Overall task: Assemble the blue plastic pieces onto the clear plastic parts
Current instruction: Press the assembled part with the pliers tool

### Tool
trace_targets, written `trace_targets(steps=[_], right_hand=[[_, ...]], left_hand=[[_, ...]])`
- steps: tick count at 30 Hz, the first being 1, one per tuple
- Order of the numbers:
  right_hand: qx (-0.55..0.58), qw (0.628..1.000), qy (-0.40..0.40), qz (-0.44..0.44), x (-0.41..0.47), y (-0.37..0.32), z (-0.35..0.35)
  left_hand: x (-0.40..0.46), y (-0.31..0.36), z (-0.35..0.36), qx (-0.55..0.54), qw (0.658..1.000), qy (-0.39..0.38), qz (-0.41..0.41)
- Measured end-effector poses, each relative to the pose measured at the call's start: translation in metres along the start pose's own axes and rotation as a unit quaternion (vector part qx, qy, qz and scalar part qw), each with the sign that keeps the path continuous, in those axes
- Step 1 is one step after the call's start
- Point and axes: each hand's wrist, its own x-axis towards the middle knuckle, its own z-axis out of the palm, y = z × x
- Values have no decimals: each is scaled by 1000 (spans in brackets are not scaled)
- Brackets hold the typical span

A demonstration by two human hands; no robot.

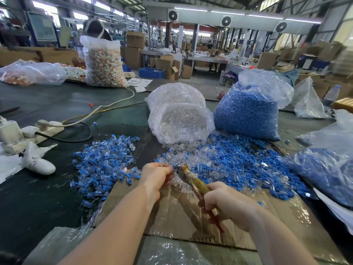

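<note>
My left hand (157, 174) pinches a small blue and clear piece (174, 166) at its fingertips. My right hand (226, 202) grips the handles of taped pliers (193, 179), whose metal jaws meet that piece. Loose blue pieces (238, 165) and clear parts (172, 150) are heaped just beyond my hands. A pile of joined blue-and-clear pieces (105, 161) lies to the left. Behind stand an open bag of clear parts (180, 113) and a bag of blue pieces (248, 111).
A cardboard sheet (181, 213) lies under my hands. A power strip with plugs and cables (28, 132) and a white glove (38, 161) sit left. More bags (328, 169) crowd the right edge. A person behind a tall bag (104, 62) is across the table.
</note>
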Motion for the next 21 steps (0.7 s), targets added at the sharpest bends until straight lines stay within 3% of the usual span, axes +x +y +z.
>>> trace_targets(steps=[10, 21], right_hand=[[8, 1000, -19, 0, -3, 1, -1], [4, 999, -22, -24, -12, -5, 4]], left_hand=[[-1, 4, -1, 98, 994, 1, 49], [-5, 7, 3, 96, 993, 12, 71]])
